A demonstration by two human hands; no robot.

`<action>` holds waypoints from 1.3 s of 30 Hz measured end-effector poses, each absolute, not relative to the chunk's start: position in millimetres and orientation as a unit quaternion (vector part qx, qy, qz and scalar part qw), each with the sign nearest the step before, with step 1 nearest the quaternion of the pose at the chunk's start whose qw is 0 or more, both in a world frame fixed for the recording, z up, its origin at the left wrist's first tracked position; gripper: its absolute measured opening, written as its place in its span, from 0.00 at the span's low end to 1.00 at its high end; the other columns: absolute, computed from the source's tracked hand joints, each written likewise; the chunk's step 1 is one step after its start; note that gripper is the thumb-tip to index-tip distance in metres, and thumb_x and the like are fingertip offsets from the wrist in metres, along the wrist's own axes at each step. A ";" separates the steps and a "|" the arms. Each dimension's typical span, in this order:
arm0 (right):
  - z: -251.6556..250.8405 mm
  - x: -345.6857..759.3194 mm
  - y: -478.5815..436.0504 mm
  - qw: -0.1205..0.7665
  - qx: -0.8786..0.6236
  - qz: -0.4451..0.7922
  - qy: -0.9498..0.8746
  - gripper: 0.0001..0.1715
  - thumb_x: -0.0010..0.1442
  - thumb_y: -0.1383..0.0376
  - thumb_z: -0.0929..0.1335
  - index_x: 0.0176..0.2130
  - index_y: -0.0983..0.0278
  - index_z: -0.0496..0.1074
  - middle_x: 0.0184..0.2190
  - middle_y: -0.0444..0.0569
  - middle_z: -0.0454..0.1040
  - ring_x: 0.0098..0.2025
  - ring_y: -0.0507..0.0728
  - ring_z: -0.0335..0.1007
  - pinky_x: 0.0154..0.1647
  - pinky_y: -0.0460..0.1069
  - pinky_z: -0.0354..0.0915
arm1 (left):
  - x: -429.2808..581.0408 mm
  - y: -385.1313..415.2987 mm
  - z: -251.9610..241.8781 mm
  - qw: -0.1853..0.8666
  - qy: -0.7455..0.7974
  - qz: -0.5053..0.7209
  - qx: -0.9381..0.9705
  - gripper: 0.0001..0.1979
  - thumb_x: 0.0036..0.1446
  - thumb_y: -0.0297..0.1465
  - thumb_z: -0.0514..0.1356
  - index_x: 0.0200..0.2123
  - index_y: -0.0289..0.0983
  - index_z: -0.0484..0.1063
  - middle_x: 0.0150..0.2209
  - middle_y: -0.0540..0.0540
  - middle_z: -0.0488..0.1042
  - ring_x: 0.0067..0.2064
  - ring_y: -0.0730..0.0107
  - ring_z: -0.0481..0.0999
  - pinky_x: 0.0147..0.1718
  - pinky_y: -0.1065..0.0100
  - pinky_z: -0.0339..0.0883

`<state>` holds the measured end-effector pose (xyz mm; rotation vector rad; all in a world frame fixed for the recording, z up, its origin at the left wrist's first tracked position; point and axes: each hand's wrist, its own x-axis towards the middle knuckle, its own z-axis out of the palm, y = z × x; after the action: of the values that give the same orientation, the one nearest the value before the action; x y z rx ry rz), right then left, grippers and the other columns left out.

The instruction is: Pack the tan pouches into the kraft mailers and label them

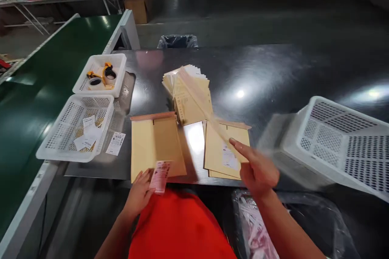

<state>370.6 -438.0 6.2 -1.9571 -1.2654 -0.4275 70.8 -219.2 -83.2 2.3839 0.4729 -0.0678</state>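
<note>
My left hand (140, 194) is at the table's front edge, with a pinkish printed label (161, 176) between its fingers, over the lower part of a flat tan cardboard mailer (142, 141). My right hand (258, 168) pinches one end of a long, thin tan strip (199, 99), blurred by motion, that stretches up and left. Under the strip lie a couple of stacked mailers (215, 151) bearing a white label (230, 158). Farther back, a fanned pile of tan and white mailers (194, 107) rests on the dark table.
Left, two white baskets (45, 153) hold tape dispensers and paper slips, with a label (116, 143) beside them and a green conveyor (73, 36) beyond. A large white crate (304, 149) stands right. A lined bin (325, 218) with pink-white scraps (258, 226) is below the table edge.
</note>
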 end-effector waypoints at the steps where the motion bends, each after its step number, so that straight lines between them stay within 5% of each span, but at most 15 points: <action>1: -5.7 380.7 -462.0 0.341 -0.763 -0.192 -0.514 0.21 0.65 0.65 0.61 0.56 0.55 0.69 0.51 0.51 0.75 0.55 0.60 0.70 0.52 0.58 0.69 | 69.7 -215.9 -91.7 0.354 0.182 -0.022 0.917 0.18 0.62 0.33 0.53 0.53 0.42 0.73 0.62 0.43 0.65 0.66 0.54 0.58 0.64 0.44 0.47; 5: -89.2 404.3 -519.9 0.221 -0.789 -0.164 -0.549 0.18 0.66 0.65 0.59 0.48 0.53 0.74 0.46 0.51 0.78 0.49 0.60 0.74 0.43 0.57 0.70 | 64.0 -212.7 -94.3 0.401 0.214 0.034 0.890 0.18 0.61 0.36 0.53 0.52 0.42 0.74 0.63 0.44 0.64 0.65 0.53 0.58 0.64 0.47 0.51; 9: -130.8 389.6 -497.2 0.261 -0.797 -0.126 -0.529 0.13 0.64 0.57 0.62 0.45 0.51 0.74 0.42 0.55 0.77 0.45 0.63 0.74 0.39 0.58 0.70 | 77.4 -226.2 -60.8 0.482 0.220 0.043 0.847 0.15 0.61 0.37 0.54 0.46 0.43 0.78 0.58 0.45 0.70 0.60 0.54 0.66 0.59 0.53 0.62; 12: -91.4 347.1 -438.2 0.390 -0.794 -0.017 -0.466 0.18 0.63 0.55 0.64 0.52 0.53 0.69 0.50 0.54 0.72 0.52 0.63 0.70 0.50 0.60 0.68 | 91.4 -240.3 -44.4 0.520 0.193 0.044 0.831 0.15 0.60 0.36 0.56 0.46 0.43 0.78 0.55 0.44 0.73 0.57 0.55 0.70 0.57 0.55 0.64; 14: -50.6 313.7 -394.8 0.501 -0.714 0.118 -0.474 0.24 0.61 0.54 0.65 0.55 0.58 0.67 0.49 0.52 0.72 0.48 0.60 0.71 0.45 0.55 0.70 | 94.3 -247.6 -43.7 0.533 0.178 0.036 0.827 0.15 0.60 0.35 0.56 0.47 0.43 0.78 0.55 0.44 0.73 0.57 0.54 0.69 0.57 0.55 0.63; 18: -0.4 261.4 -340.3 0.563 -0.671 0.224 -0.427 0.08 0.60 0.60 0.68 0.35 0.61 0.75 0.30 0.45 0.73 0.32 0.52 0.70 0.33 0.46 0.67 | 87.3 -248.9 -49.3 0.549 0.227 0.057 0.803 0.22 0.55 0.37 0.62 0.53 0.41 0.73 0.60 0.41 0.67 0.62 0.51 0.64 0.59 0.55 0.60; 21: -0.3 240.2 -334.5 0.557 -0.664 0.248 -0.432 0.08 0.59 0.61 0.68 0.33 0.61 0.76 0.26 0.44 0.73 0.29 0.51 0.68 0.30 0.46 0.64 | 89.2 -241.5 -44.0 0.607 0.312 0.162 0.713 0.29 0.49 0.40 0.66 0.55 0.40 0.69 0.63 0.40 0.62 0.62 0.52 0.63 0.57 0.56 0.62; 24: -14.0 234.4 -333.8 0.567 -0.657 0.262 -0.421 0.08 0.59 0.61 0.69 0.31 0.60 0.78 0.25 0.44 0.73 0.28 0.51 0.69 0.30 0.46 0.65 | 104.1 -236.2 -36.9 0.683 0.335 0.190 0.621 0.16 0.50 0.43 0.65 0.35 0.37 0.76 0.42 0.43 0.78 0.43 0.60 0.76 0.43 0.64 0.70; 27: -30.6 242.1 -316.9 0.589 -0.664 0.276 -0.369 0.07 0.54 0.61 0.72 0.27 0.60 0.78 0.27 0.45 0.74 0.30 0.53 0.70 0.31 0.47 0.66 | 120.3 -238.1 -44.3 0.690 0.402 0.230 0.556 0.18 0.51 0.47 0.63 0.26 0.36 0.72 0.24 0.51 0.72 0.28 0.70 0.71 0.29 0.70 0.66; 32: -57.4 277.8 -254.3 0.544 -0.725 0.290 -0.307 0.06 0.48 0.62 0.74 0.24 0.63 0.78 0.26 0.44 0.71 0.28 0.52 0.69 0.29 0.48 0.65 | 111.7 -254.6 -82.9 0.684 0.463 0.247 0.507 0.23 0.53 0.51 0.60 0.31 0.34 0.74 0.29 0.46 0.76 0.31 0.66 0.73 0.31 0.68 0.67; 39: -90.0 298.0 -205.9 0.320 -0.832 0.110 -0.439 0.06 0.56 0.62 0.72 0.28 0.59 0.79 0.31 0.47 0.73 0.43 0.58 0.65 0.49 0.56 0.53 | 46.0 -287.7 -102.6 0.742 0.442 0.090 0.496 0.32 0.39 0.55 0.67 0.34 0.31 0.79 0.34 0.36 0.80 0.37 0.50 0.78 0.36 0.58 0.72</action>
<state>298.0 -205.9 -90.0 -2.1870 -1.1547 0.2901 46.0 -287.7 -102.6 1.0877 0.9698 0.1965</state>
